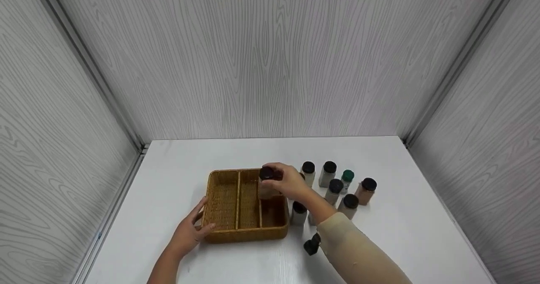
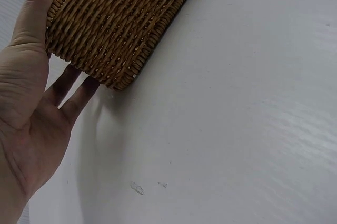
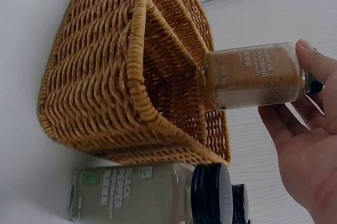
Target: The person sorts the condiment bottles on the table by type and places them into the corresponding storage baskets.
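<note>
My right hand [image 1: 291, 185] holds a barbecue seasoning jar [image 3: 253, 75] near its black lid, with thumb and fingers on either side. Brown powder fills part of the clear jar, whose base points into the wicker basket [image 1: 247, 235] near the divider between the middle and right compartments. At the basket's front left corner is my left hand [image 1: 187, 233], its thumb at the rim and its fingers against the outer wall, holding it. In the right wrist view, a black pepper jar [image 3: 142, 190] stands beside the basket.
Several jars with black lids, such as an orange-brown one [image 1: 365, 193], stand right of the basket, with a green-capped bottle [image 1: 347, 178] among them. A small black object [image 1: 311, 246] lies near the right sleeve [image 1: 354, 250]. Grey wood-grain panels [image 1: 270, 64] surround the white table [image 1: 177, 161].
</note>
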Demonstrator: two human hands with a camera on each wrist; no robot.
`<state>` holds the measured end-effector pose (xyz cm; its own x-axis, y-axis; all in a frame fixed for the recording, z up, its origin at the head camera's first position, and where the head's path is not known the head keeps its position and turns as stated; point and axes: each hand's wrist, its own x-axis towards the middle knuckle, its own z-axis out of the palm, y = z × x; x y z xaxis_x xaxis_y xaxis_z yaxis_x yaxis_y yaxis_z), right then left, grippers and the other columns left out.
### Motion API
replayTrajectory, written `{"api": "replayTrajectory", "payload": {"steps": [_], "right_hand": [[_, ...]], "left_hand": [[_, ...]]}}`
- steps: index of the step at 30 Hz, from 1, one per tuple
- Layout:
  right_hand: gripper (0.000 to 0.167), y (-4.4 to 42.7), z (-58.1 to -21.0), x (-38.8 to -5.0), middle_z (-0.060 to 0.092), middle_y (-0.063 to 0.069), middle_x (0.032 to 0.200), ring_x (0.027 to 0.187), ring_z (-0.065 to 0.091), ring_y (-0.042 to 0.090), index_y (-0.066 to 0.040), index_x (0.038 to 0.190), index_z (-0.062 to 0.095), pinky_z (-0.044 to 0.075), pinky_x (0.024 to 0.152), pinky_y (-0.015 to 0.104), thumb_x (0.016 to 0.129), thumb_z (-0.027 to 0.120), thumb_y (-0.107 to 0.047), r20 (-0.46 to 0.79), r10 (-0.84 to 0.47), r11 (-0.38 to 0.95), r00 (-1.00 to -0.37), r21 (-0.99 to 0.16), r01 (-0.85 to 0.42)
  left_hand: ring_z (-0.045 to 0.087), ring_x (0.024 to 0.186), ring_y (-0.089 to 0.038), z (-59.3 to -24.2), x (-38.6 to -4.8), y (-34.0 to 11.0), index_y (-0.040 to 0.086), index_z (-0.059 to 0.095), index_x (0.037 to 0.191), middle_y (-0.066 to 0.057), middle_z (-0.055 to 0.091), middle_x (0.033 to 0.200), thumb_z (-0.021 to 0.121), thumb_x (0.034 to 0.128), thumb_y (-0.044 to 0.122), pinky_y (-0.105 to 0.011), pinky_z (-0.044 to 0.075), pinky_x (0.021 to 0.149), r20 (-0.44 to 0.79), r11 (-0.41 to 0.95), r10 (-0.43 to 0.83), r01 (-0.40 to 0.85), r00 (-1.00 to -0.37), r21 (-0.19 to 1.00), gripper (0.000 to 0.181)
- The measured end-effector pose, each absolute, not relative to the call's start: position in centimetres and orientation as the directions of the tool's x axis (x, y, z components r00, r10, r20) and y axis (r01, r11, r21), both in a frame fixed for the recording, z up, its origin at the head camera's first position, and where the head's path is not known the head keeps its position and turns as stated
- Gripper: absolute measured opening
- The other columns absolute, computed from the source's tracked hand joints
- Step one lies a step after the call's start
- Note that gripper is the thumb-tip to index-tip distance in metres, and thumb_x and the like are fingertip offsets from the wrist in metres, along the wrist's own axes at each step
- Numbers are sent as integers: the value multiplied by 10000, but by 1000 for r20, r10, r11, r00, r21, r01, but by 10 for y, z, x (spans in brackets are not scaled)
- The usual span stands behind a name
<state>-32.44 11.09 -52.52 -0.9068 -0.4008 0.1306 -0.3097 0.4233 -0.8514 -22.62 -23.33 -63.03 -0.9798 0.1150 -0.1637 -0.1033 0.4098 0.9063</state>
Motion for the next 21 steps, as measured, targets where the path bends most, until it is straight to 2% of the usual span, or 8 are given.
{"api": "replayTrajectory", "payload": {"steps": [10,18,21], "right_hand": [[534,75,-521,-329,705,184,1411,1266,721,351,-84,1465,665,613,1068,475,976,834,-214,147,-449,381,-881,-861,-338],[543,48,-513,-331,705,138,1425,1309,704,325,-175,1492,659,614,1069,457,982,824,-265,125,-481,375,-868,-866,-332],[542,39,-514,-332,709,137,1415,1294,707,305,-195,1495,658,627,1033,420,984,823,-268,114,-489,366,-865,-873,-322]], "left_hand": [[254,1661,-467,-630,-225,-233,362,194,1749,-83,183,1839,828,984,320,-598,426,1268,-170,399,102,-116,-980,910,994],[258,1660,-468,-632,-225,-232,353,199,1750,-82,175,1841,829,983,323,-589,434,1265,-163,380,101,-113,-982,918,992],[257,1664,-458,-633,-225,-233,346,199,1751,-74,178,1842,831,981,332,-574,437,1266,-168,367,101,-120,-981,922,996]]}}
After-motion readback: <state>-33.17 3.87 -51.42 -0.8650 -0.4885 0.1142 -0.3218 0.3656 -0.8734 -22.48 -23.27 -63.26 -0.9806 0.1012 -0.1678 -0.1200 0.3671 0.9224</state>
